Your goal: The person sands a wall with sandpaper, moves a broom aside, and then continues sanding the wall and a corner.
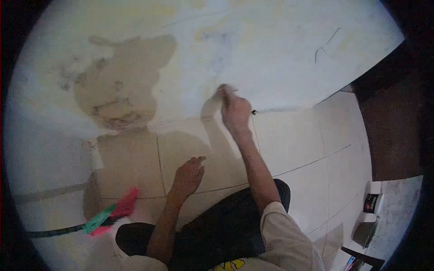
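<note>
My right hand (pixel 234 107) is stretched out and pressed against the lower part of a white, stained wall (pixel 280 49), fingers closed on something small and pale that I cannot make out. My left hand (pixel 189 175) hangs in front of my knees with loosely curled fingers, holding nothing, above the floor tiles (pixel 307 144). My dark trousers (pixel 221 226) fill the bottom middle of the view.
A broom or brush with red and green bristles (pixel 115 211) lies on the floor at the left. A brownish damp patch (pixel 122 81) marks the wall. A dark doorway or panel (pixel 393 126) stands at the right, with small boxes (pixel 371 203) near it.
</note>
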